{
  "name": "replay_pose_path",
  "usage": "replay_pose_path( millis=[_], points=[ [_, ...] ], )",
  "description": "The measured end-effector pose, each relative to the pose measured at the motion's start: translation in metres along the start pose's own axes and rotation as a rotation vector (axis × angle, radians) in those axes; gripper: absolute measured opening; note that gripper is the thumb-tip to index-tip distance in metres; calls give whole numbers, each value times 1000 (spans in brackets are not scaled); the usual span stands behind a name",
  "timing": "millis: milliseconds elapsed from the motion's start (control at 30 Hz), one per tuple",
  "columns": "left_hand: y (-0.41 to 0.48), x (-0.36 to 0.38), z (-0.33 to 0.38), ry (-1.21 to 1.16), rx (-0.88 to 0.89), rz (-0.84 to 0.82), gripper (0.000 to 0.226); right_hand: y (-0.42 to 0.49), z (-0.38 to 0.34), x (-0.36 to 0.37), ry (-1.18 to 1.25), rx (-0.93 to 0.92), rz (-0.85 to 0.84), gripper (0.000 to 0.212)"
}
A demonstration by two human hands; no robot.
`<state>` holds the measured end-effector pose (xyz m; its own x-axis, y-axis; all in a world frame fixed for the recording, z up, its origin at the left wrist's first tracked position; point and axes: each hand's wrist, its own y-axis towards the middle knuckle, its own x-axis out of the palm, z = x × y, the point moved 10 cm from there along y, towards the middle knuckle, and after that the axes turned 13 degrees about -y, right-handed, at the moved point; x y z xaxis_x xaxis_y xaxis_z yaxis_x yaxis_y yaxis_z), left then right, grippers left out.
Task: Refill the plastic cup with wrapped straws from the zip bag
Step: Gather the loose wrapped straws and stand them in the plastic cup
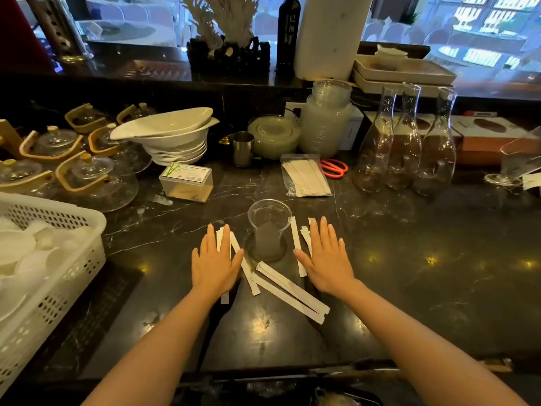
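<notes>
A clear plastic cup (269, 227) stands upright on the dark marble counter, with nothing visible inside. Behind it to the right lies a zip bag (306, 174) holding wrapped straws. Several white wrapped straws (289, 291) lie loose on the counter around and in front of the cup. My left hand (215, 263) rests flat, palm down, left of the cup, on top of a few straws. My right hand (326, 259) lies flat to the right of the cup, also covering some straws. Neither hand grips anything.
A white perforated basket (73, 259) sits at the left edge. Glass teapots (93, 177), stacked white bowls (175, 139), a toothpick box (187, 181), a steel cup (243, 148), orange scissors (335, 168) and three glass carafes (407, 148) line the back.
</notes>
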<state>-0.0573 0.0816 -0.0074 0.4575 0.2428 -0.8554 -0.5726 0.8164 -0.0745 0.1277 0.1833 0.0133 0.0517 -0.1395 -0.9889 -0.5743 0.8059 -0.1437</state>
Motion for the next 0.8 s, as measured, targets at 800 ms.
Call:
replay_pose_path(
  millis=[800],
  points=[
    [27,20,-17,-77,-357,-116,72,-14,-57,39,-71,-131,-354,46]
  ],
)
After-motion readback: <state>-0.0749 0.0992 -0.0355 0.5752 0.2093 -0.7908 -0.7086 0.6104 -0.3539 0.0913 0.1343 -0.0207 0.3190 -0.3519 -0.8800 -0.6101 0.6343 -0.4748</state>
